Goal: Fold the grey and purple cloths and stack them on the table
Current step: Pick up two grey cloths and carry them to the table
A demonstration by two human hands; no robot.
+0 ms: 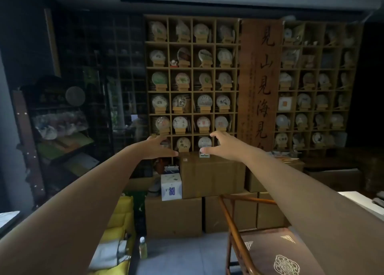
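Bare left hand (154, 148) and right hand (223, 145) extended forward, fingers spread, holding nothing; cardboard boxes (212, 175) and far shelf (192, 77) beyond.

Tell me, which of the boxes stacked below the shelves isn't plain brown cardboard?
The small white box with blue printed markings. It sits at the left end of the stack, beside the large brown cardboard box and on a lower one; the others are unprinted brown.

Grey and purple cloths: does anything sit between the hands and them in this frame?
Cannot be judged: neither cloth is in view. Both hands, left and right, are stretched out open and empty in mid-air toward the shelf wall, above stacked cardboard boxes. They touch nothing.
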